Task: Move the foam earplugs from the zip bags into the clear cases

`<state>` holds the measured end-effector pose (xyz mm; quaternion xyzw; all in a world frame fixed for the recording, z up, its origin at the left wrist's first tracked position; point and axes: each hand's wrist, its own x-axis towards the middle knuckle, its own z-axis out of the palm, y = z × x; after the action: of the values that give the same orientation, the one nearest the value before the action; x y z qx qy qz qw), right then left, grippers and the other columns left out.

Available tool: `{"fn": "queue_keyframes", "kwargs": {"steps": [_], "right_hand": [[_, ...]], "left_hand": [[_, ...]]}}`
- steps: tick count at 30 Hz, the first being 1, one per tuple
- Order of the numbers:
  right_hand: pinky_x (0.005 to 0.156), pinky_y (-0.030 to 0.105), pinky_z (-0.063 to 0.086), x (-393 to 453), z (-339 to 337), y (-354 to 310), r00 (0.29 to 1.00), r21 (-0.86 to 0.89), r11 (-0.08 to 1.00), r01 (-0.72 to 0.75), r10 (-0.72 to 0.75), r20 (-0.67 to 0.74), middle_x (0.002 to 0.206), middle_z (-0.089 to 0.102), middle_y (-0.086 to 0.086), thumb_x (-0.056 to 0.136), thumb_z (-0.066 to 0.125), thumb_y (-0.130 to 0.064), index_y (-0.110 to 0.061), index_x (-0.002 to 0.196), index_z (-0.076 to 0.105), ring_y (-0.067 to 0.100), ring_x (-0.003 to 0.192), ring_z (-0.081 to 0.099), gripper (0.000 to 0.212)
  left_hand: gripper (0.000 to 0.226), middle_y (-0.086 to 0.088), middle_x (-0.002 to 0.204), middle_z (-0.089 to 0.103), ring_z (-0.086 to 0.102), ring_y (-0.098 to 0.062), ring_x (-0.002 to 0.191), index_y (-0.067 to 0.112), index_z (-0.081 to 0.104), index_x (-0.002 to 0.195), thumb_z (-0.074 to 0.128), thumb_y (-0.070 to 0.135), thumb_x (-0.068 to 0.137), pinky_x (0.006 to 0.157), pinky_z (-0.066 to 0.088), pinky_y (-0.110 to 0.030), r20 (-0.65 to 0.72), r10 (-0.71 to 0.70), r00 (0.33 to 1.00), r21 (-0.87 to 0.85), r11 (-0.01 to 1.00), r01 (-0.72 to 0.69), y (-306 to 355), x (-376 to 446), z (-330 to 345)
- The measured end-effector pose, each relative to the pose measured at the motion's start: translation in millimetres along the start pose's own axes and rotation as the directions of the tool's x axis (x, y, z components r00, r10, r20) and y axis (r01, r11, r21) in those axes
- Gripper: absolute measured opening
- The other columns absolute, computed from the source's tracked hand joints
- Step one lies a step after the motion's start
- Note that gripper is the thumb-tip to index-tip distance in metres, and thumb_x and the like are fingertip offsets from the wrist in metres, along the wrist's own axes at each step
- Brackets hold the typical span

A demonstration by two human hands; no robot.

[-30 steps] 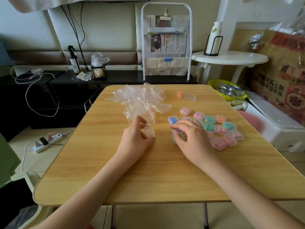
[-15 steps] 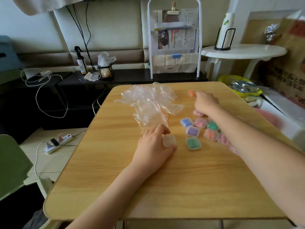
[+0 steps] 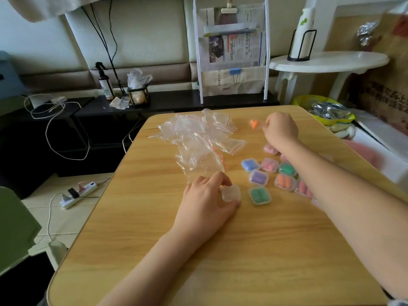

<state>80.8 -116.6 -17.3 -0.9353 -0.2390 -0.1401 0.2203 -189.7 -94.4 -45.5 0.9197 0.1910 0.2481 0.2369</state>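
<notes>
Since half a second ago my right hand [image 3: 280,129] has barely shifted at the far edge of the wooden surface [image 3: 220,250], its fingers curled on the last filled zip bag [image 3: 257,124], orange earplugs [image 3: 253,123] showing inside. My left hand [image 3: 207,195] holds an empty clear case [image 3: 231,193] between thumb and fingertips, near the front. Step in hand, as I judge it: fetching this bag to empty it into the waiting case. Next I must bring it back, open the zip and tip the plugs out. Filled cases [image 3: 265,173] cluster under my right forearm, easily knocked; the heap of empty zip bags [image 3: 198,140] lies just beyond my left hand. A newspaper rack [image 3: 231,49] stands behind.
</notes>
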Motion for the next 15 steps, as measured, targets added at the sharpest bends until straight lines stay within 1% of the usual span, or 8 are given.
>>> {"fn": "queue_keyframes", "kwargs": {"steps": [2,3,5,8,10,12,13,15], "right_hand": [[0.050,0.026,0.040,-10,-7,-6,0.992,0.091,0.990,0.111,-0.105,-0.065,0.083,0.060,0.004,0.094,0.050,-0.022,-0.007,0.081,0.062,0.022,0.071,0.057,0.022],[0.048,0.024,0.033,-18,-12,-11,0.982,0.142,0.974,0.176,-0.164,-0.090,0.083,0.056,0.003,0.093,0.050,-0.023,-0.008,0.080,0.059,0.020,0.072,0.053,0.022],[0.050,0.019,0.031,-39,-25,-21,0.957,0.278,0.916,0.289,-0.267,-0.115,0.081,0.053,0.001,0.093,0.049,-0.021,-0.011,0.079,0.056,0.018,0.074,0.051,0.019],[0.051,0.010,0.036,-72,-49,-29,0.933,0.596,0.750,0.287,-0.360,0.004,0.071,0.055,-0.001,0.096,0.049,-0.017,-0.014,0.081,0.057,0.018,0.064,0.051,0.018],[0.063,0.021,0.049,-94,-66,-27,0.880,0.742,0.638,0.203,-0.452,0.148,0.075,0.063,0.003,0.098,0.050,-0.019,-0.020,0.085,0.062,0.024,0.066,0.058,0.018],[0.066,0.025,0.050,-116,-81,-21,0.799,0.795,0.586,0.157,-0.549,0.246,0.074,0.063,0.005,0.097,0.052,-0.017,-0.018,0.092,0.067,0.017,0.065,0.059,0.016],[0.066,0.022,0.050,-125,-87,-18,0.776,0.805,0.577,0.137,-0.568,0.275,0.073,0.061,0.006,0.096,0.053,-0.016,-0.014,0.098,0.068,0.011,0.063,0.057,0.015],[0.067,0.020,0.051,-138,-94,-14,0.780,0.821,0.563,0.095,-0.554,0.290,0.072,0.061,0.008,0.093,0.056,-0.019,-0.012,0.109,0.066,0.009,0.065,0.059,0.020]], "left_hand": [[0.047,0.017,0.098,0.058,0.045,-0.012,0.110,0.029,0.052,0.107,0.056,0.060,0.072,0.088,0.030,-0.029,0.016,0.031,0.999,0.078,0.996,-0.032,1,0,1],[0.054,0.017,0.105,0.059,0.042,-0.011,0.113,0.030,0.051,0.108,0.047,0.068,0.070,0.089,0.027,-0.029,0.024,0.048,0.999,0.108,0.993,-0.050,2,-1,1],[0.062,0.017,0.115,0.056,0.038,-0.010,0.117,0.029,0.047,0.114,0.037,0.072,0.071,0.093,0.027,-0.027,0.001,0.067,0.998,0.068,0.995,-0.067,2,-3,1],[0.064,0.014,0.124,0.047,0.041,-0.006,0.115,0.024,0.041,0.127,0.056,0.064,0.080,0.095,0.034,-0.020,-0.162,-0.030,0.986,-0.208,0.978,-0.004,4,-2,-6],[0.072,0.009,0.128,0.048,0.048,-0.005,0.114,0.020,0.036,0.136,0.063,0.054,0.079,0.094,0.038,-0.018,-0.231,-0.191,0.954,-0.453,0.889,0.068,10,1,-15],[0.069,0.006,0.116,0.060,0.057,-0.005,0.107,0.014,0.042,0.135,0.062,0.046,0.078,0.092,0.046,-0.021,-0.142,-0.313,0.939,-0.658,0.738,0.147,16,6,-25],[0.057,0.004,0.104,0.068,0.063,-0.006,0.098,0.010,0.051,0.127,0.062,0.041,0.080,0.091,0.050,-0.025,-0.078,-0.325,0.943,-0.722,0.671,0.171,18,8,-28],[0.026,0.002,0.085,0.074,0.067,-0.008,0.080,0.005,0.063,0.102,0.062,0.027,0.088,0.087,0.052,-0.033,-0.008,-0.320,0.947,-0.781,0.594,0.195,21,6,-32]]}}
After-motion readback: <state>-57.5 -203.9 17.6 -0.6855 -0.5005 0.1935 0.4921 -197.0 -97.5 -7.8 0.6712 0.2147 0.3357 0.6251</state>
